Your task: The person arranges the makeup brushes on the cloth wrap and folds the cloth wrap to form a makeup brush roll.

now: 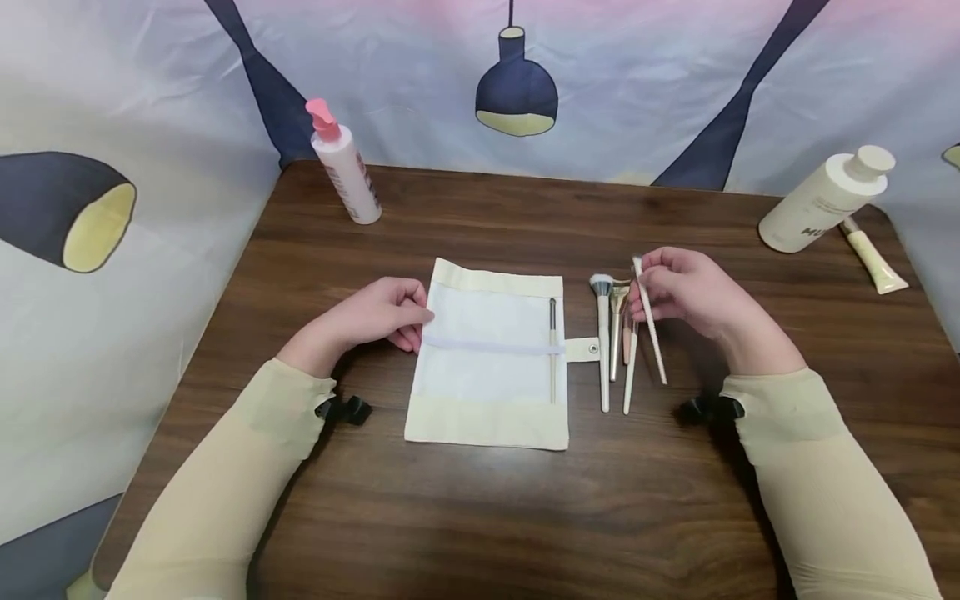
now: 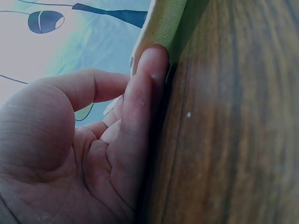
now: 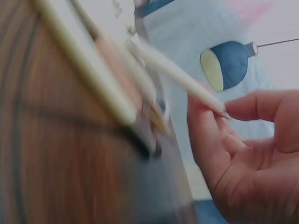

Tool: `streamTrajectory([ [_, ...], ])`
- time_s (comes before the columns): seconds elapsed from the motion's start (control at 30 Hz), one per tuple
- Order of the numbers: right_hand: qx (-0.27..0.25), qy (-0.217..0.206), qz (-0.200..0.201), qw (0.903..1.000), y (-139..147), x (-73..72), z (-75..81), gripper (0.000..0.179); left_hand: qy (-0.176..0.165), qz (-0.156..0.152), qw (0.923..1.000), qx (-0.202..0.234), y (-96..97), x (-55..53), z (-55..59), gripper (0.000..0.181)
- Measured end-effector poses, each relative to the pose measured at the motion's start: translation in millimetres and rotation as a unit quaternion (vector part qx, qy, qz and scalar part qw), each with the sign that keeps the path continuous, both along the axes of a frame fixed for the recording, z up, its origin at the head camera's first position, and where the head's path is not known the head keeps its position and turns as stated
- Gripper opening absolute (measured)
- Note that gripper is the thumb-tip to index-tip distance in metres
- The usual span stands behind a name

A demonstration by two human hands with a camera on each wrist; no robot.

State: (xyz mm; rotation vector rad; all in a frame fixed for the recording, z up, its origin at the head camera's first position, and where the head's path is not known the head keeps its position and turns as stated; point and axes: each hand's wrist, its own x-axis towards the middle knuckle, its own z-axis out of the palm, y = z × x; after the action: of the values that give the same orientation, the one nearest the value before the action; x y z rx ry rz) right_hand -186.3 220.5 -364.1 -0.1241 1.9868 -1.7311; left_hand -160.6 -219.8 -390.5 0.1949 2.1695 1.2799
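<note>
A cream fabric makeup brush roll (image 1: 483,421) lies unfolded on the table, one slim makeup brush (image 1: 553,350) tucked under its elastic band. My left hand (image 1: 378,315) pinches the roll's left edge between thumb and fingers; the left wrist view shows the cloth edge (image 2: 161,28) at the fingertips. With thumb and fingers, my right hand (image 1: 686,287) holds a white-handled makeup brush (image 1: 652,337) near its upper end, handle slanting down. Beside that hand, several makeup brushes (image 1: 604,350) lie in a group right of the roll, partly overlapping. They look blurred in the right wrist view.
At the back left stands a white pump bottle (image 1: 348,175) with a pink top. A large white bottle (image 1: 813,204) is at the back right, a cream tube (image 1: 873,258) next to it. The roll's snap tab (image 1: 581,350) points towards the loose brushes. Printed fabric hangs behind the table.
</note>
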Motion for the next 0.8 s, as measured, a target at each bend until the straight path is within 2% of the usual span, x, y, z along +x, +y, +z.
streamTrajectory([
  [0.13,-0.117,-0.023,-0.035,0.9923,-17,-5.4,6.1,0.021,0.001,-0.006,1.0,0.001,-0.1,-1.7,0.3,0.019],
  [0.23,-0.144,-0.035,-0.062,0.9871,-38,-14.1,8.0,0.021,0.0,-0.007,1.0,-0.001,-1.0,-1.7,0.3,0.018],
  [0.47,-0.104,-0.05,-0.109,0.9873,-89,-30.7,-1.2,0.018,0.004,-0.002,1.0,0.004,0.5,-0.4,2.1,0.017],
  [0.6,-0.064,-0.051,-0.107,0.9909,-106,-32.2,-8.4,0.019,-0.002,-0.006,1.0,0.006,1.5,0.4,2.2,0.017],
  [0.8,-0.016,-0.03,-0.08,0.9962,-117,-30.2,-11.2,0.025,0.002,-0.001,1.0,0.006,0.6,0.5,4.5,0.016],
])
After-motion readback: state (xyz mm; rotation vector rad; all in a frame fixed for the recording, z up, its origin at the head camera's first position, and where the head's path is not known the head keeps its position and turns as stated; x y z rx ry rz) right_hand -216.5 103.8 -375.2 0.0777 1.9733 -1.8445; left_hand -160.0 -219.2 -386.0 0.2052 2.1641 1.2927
